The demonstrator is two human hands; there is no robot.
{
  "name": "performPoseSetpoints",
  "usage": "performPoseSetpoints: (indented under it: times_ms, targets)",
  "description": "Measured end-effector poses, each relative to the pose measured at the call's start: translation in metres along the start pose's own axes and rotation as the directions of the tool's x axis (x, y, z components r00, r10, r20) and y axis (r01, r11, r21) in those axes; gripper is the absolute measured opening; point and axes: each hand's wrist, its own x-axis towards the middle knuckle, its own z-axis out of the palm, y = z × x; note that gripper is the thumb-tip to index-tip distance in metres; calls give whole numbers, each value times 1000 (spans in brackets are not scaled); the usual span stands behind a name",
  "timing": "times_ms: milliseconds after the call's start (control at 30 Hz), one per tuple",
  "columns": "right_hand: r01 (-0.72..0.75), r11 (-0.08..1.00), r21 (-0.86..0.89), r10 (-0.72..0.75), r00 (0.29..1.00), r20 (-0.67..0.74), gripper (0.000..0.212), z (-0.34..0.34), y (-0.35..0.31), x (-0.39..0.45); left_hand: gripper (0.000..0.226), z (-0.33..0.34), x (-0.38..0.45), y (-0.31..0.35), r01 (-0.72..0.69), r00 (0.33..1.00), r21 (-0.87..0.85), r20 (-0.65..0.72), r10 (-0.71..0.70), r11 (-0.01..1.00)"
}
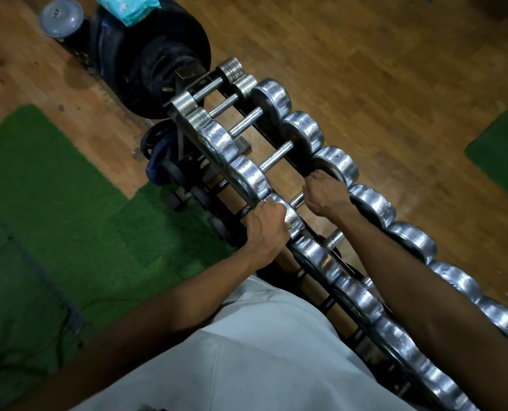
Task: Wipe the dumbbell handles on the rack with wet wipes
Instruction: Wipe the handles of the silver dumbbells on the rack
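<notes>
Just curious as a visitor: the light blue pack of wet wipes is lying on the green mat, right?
Not quite. The head view shows the light blue pack of wet wipes lying on top of the stacked black weight plates, not on the green mat.

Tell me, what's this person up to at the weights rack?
A person stands over a rack of chrome dumbbells. The right hand is curled round the handle of one dumbbell, while the left hand grips that dumbbell's near end plate. No wipe can be seen in the right hand. A blue wet wipes pack lies on the black plates at the far end.
</notes>
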Motion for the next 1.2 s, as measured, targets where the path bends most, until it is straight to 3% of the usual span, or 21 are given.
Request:
performPoseSetpoints:
  times_ms: [133, 267, 333, 467, 567, 667, 733, 833, 933, 967, 1067, 1200]
  targets:
    - [-22, 998, 64, 18, 997, 71, 27, -8, -13, 1, 45, 1, -1, 0, 2, 1000, -20, -21, -2, 1000]
    - [125, 921, 369, -182, 976, 121, 41, 8, -23, -21, 22, -1, -4, 0, 2, 999, -29, -48, -4, 1000]
    - [174, 880, 441, -230, 970, 77, 55, 14, -19, -29, 25, -1, -4, 0, 4, 999, -33, -49, -6, 999]
    - [274, 936, 222, -298, 951, 79, 86, 19, 2, -37, 27, -1, -4, -1, 13, 999, -26, -42, -14, 1000]
    - [163, 984, 69, -169, 982, 80, 105, 22, 14, -41, 28, -1, -4, -2, 3, 999, -24, -36, -4, 1000]
    - [29, 977, 209, -44, 997, 68, 109, 27, 9, -44, 30, -1, -5, -2, 8, 999, -29, -36, -9, 1000]
    - [-53, 881, 469, 12, 996, 90, 104, 30, 0, -50, 32, -1, -3, -1, 19, 999, -32, -39, -21, 999]
    - [-102, 651, 752, 17, 993, 119, 90, 32, -21, -65, 32, -5, -1, 0, 42, 997, -64, -55, -45, 997]
    - [-232, 288, 929, 101, 972, 212, 65, 28, -41, -76, 31, -9, 1, 2, 62, 996, -69, -57, -66, 996]
    - [-266, 211, 941, 154, 959, 236, 57, 27, -44, -75, 31, -10, 1, 2, 67, 996, -66, -50, -71, 996]
    - [-285, 218, 934, 225, 945, 236, 47, 22, -51, -75, 33, -13, -1, 2, 76, 997, -70, -21, -77, 995]
    - [-301, 330, 895, 237, 944, 230, 65, 22, -61, -71, 19, -19, -4, 0, 65, 998, -96, 0, -65, 993]
